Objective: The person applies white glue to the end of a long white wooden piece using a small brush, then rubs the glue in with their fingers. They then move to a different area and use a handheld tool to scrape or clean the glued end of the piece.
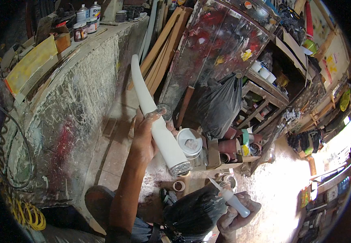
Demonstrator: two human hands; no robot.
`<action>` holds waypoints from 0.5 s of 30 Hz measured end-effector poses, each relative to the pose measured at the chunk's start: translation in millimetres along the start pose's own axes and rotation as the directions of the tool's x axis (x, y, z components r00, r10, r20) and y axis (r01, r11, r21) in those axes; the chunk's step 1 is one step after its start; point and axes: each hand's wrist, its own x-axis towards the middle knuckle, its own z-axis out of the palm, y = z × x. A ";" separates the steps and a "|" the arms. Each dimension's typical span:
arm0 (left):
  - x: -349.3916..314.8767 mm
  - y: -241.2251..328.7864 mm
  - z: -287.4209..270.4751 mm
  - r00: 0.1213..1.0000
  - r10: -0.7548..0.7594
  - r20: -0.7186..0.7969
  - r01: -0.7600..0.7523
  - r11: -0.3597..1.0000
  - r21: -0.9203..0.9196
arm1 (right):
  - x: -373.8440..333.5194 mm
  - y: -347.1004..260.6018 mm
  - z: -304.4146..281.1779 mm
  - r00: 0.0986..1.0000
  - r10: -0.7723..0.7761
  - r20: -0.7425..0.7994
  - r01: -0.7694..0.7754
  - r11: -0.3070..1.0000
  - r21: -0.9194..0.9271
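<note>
My left hand is wrapped round a long, white, curved horn-shaped piece. Its narrow tip points up and away from me, and the wide end, edged with a rough grey band, slants down to the right. In my right hand, lower right, is a small translucent squeeze bottle. The bottle's long thin nozzle points up and left at the banded end, apart from it. Part of my right fingers is hidden behind the bottle.
A paint-spattered bench with cans stands left. Wooden boards lean at the back beside a stained panel. A black bag hangs near shelves. A white-lidded bucket and a cardboard box of sandpaper-like rolls stand on the floor.
</note>
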 end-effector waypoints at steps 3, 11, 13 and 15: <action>2.3 0.6 -2.2 0.999 0.037 -0.027 -0.039 0.996 -0.078 | -3.9 1.2 0.2 0.999 0.051 0.017 -0.052 0.996 0.075; -1.1 3.8 2.0 0.997 -0.001 -0.071 0.002 1.000 0.013 | -3.5 1.9 -2.5 0.999 0.007 0.040 -0.011 0.996 0.092; 0.2 3.6 1.3 0.998 -0.009 -0.059 0.007 0.999 -0.034 | -3.6 1.3 -2.8 1.000 0.018 0.025 -0.020 0.997 0.070; 2.4 2.7 -0.8 0.999 0.009 -0.036 -0.013 0.994 -0.105 | -4.3 0.4 -2.3 0.998 0.063 0.002 -0.063 0.994 0.090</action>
